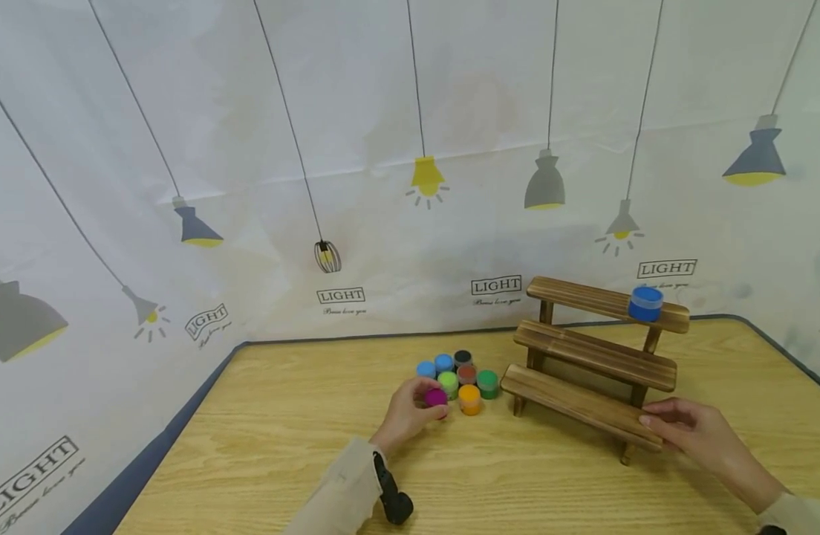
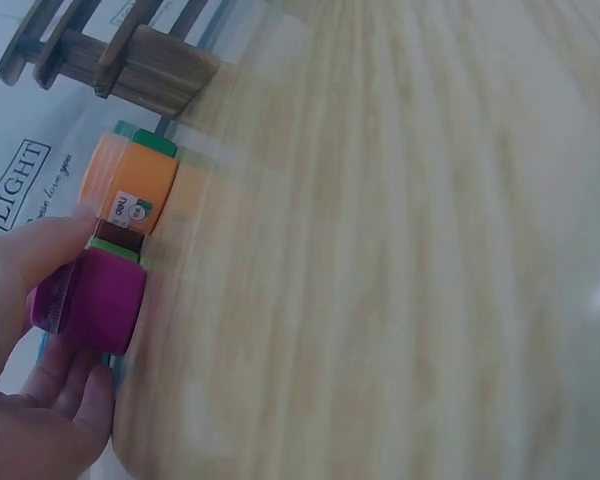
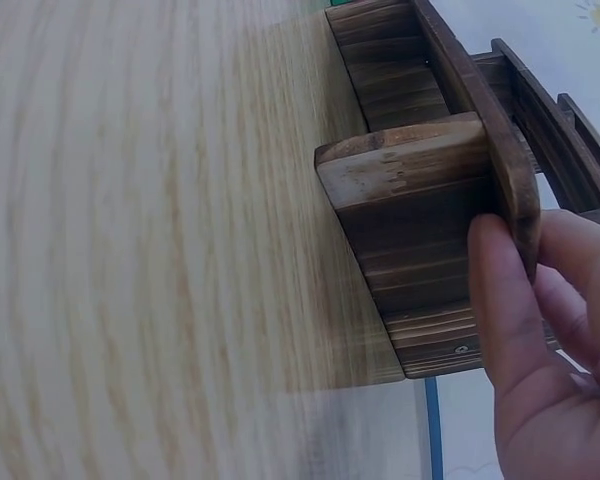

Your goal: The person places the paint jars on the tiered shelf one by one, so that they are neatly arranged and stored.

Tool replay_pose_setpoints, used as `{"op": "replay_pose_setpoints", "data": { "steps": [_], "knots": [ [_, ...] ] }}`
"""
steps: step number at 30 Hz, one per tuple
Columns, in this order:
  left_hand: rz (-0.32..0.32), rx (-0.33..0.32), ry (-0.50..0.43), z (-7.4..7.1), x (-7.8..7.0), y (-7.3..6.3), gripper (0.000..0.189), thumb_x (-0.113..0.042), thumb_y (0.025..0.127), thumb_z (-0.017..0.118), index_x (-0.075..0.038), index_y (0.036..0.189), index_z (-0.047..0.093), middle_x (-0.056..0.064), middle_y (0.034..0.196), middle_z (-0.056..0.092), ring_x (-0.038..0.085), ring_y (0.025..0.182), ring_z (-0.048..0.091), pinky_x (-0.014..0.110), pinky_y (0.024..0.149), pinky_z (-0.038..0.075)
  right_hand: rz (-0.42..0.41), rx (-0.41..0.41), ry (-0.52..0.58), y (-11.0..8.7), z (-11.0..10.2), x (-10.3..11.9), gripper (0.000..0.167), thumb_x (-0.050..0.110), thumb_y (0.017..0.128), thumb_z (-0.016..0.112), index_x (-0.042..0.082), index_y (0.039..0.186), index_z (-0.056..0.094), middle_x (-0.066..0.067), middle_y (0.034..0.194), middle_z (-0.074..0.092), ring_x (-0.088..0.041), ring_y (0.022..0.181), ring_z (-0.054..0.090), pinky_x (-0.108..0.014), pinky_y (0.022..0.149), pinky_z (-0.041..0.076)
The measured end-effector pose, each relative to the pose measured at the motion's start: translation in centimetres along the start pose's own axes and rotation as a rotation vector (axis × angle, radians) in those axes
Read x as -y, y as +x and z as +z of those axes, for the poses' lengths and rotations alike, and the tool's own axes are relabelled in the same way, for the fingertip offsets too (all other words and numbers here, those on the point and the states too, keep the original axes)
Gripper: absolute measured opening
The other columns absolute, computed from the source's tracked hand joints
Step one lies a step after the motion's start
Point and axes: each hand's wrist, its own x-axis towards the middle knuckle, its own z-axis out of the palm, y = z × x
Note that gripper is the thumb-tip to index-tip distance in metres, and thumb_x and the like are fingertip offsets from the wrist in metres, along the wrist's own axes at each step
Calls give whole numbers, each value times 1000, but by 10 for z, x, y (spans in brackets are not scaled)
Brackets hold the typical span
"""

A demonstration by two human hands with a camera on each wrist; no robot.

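My left hand (image 1: 405, 411) pinches a small purple paint jar (image 1: 436, 399) between thumb and fingers at the near left of a cluster of jars. In the left wrist view the purple jar (image 2: 104, 303) appears with the thumb on one side and the fingers on the other. A three-tier wooden stand (image 1: 584, 409) is on the right. Its lowest tier's right end is gripped by my right hand (image 1: 707, 437); the right wrist view shows the thumb against the edge of this wooden board (image 3: 505, 150). A blue jar (image 1: 646, 304) sits on the top tier.
Beside the purple jar stand an orange jar (image 1: 469, 400), a lime green jar (image 1: 448, 384), a dark green jar (image 1: 488, 383), a reddish-brown jar (image 1: 466, 374), a black-lidded jar (image 1: 463, 359) and two light blue jars (image 1: 426, 369). A lamp-print cloth (image 1: 383, 245) hangs behind the wooden table (image 1: 263, 446).
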Motion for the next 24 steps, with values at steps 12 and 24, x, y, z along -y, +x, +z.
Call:
{"op": "replay_pose_setpoints", "data": {
  "steps": [12,24],
  "knots": [
    [-67,-1,-78,2,-3,1,34,-15,73,74,-6,101,56,7,99,57,19,86,55,30,76,48,-8,19,21,6,-6,0,39,20,90,54,-14,109,52,-2,86,63,-8,66,58,-30,56,50],
    [-75,47,-106,-1,-6,1,37,-5,75,69,-3,108,52,11,106,54,24,93,54,33,80,47,-3,53,30,13,-10,3,38,18,90,53,-15,109,52,-4,88,62,-8,67,59,-30,57,50]
  ]
}}
